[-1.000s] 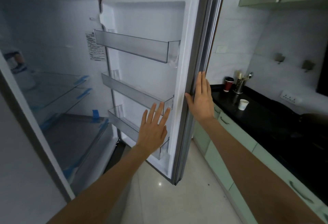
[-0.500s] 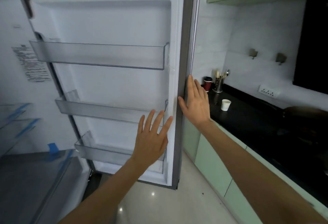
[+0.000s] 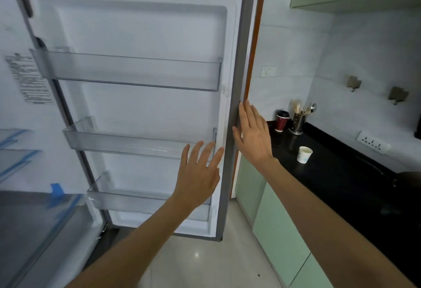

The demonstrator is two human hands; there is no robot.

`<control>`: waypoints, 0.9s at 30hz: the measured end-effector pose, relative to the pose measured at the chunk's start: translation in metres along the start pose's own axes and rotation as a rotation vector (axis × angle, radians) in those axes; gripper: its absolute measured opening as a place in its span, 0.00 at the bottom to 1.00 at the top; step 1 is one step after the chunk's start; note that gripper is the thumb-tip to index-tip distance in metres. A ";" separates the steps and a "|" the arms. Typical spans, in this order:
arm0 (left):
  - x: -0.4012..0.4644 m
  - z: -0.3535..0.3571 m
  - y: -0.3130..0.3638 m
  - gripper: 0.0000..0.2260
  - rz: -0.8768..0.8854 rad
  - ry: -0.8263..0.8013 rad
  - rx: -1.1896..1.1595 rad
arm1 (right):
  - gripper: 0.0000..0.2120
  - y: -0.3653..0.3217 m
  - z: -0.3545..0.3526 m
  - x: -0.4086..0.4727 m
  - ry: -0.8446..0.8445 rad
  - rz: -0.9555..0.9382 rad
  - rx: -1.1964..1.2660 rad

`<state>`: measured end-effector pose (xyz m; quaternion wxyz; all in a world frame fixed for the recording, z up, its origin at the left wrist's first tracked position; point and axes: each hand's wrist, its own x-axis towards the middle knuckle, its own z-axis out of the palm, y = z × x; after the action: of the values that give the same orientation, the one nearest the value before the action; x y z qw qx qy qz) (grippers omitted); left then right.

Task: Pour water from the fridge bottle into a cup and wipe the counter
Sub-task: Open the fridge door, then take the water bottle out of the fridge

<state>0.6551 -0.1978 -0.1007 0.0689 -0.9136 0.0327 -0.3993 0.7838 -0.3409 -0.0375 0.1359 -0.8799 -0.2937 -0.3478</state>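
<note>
Both hands are spread flat and empty: the right hand rests on the fridge door edge, the left hand beside it. No bottle is seen. The light paper cup, right of the right hand on the counter, is best held gently mid-wall.

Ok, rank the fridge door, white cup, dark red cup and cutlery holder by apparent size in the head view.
1. Fridge door
2. Cutlery holder and dark red cup: too alike to rank
3. White cup, though it sits nearer the camera
</note>
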 end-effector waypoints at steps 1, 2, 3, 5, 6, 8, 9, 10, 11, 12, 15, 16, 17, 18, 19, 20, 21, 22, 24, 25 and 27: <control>0.003 0.000 0.001 0.24 -0.008 -0.013 0.006 | 0.27 0.003 0.002 0.002 0.019 -0.021 0.009; 0.004 0.001 0.002 0.23 -0.018 -0.023 0.012 | 0.26 0.005 0.003 0.002 0.032 -0.047 0.014; 0.004 0.001 0.002 0.22 -0.031 -0.035 0.018 | 0.25 0.007 0.004 0.002 0.039 -0.074 0.016; -0.001 0.000 0.000 0.22 -0.064 -0.060 0.043 | 0.23 0.011 0.007 -0.003 0.049 -0.111 0.036; -0.005 -0.001 -0.001 0.22 -0.090 -0.072 0.063 | 0.23 0.013 0.009 -0.007 0.051 -0.118 0.056; -0.019 -0.006 -0.005 0.21 -0.165 -0.105 0.104 | 0.23 0.016 0.015 -0.020 0.033 -0.131 0.096; -0.027 -0.008 -0.006 0.22 -0.206 -0.124 0.123 | 0.23 0.017 0.018 -0.028 0.020 -0.142 0.115; -0.037 -0.010 -0.008 0.22 -0.247 -0.144 0.141 | 0.23 0.019 0.023 -0.037 0.006 -0.155 0.137; -0.048 -0.012 -0.009 0.22 -0.290 -0.167 0.161 | 0.23 0.020 0.027 -0.046 -0.011 -0.169 0.159; -0.060 -0.013 -0.010 0.22 -0.336 -0.194 0.186 | 0.23 0.020 0.032 -0.056 -0.025 -0.187 0.179; -0.097 -0.019 -0.009 0.21 -0.487 -0.301 0.247 | 0.23 0.018 0.047 -0.083 -0.064 -0.249 0.244; -0.109 -0.021 -0.009 0.22 -0.546 -0.350 0.260 | 0.22 0.016 0.053 -0.090 -0.081 -0.266 0.271; -0.119 -0.024 -0.008 0.23 -0.606 -0.402 0.272 | 0.22 0.012 0.059 -0.098 -0.106 -0.279 0.294; -0.129 -0.028 -0.007 0.24 -0.664 -0.447 0.286 | 0.22 0.007 0.066 -0.104 -0.136 -0.291 0.313; -0.139 -0.031 -0.006 0.23 -0.714 -0.479 0.301 | 0.21 0.002 0.072 -0.110 -0.167 -0.306 0.332; -0.148 -0.033 -0.007 0.23 -0.755 -0.497 0.316 | 0.21 -0.005 0.078 -0.115 -0.192 -0.326 0.351; -0.156 -0.037 -0.007 0.22 -0.791 -0.503 0.326 | 0.21 -0.012 0.084 -0.118 -0.207 -0.350 0.368; -0.164 -0.040 -0.008 0.21 -0.827 -0.500 0.330 | 0.20 -0.020 0.090 -0.120 -0.217 -0.376 0.385; -0.178 -0.047 -0.012 0.20 -0.883 -0.481 0.349 | 0.20 -0.041 0.098 -0.122 -0.241 -0.421 0.425; -0.184 -0.051 -0.015 0.19 -0.903 -0.480 0.369 | 0.21 -0.051 0.102 -0.122 -0.258 -0.438 0.448; -0.193 -0.059 -0.022 0.19 -0.932 -0.488 0.412 | 0.22 -0.074 0.111 -0.120 -0.299 -0.473 0.481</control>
<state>0.4810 -0.1593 -0.1980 0.0676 -0.8649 -0.4699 -0.1628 0.7272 -0.2834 -0.1981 0.2104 -0.7716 -0.5791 -0.1583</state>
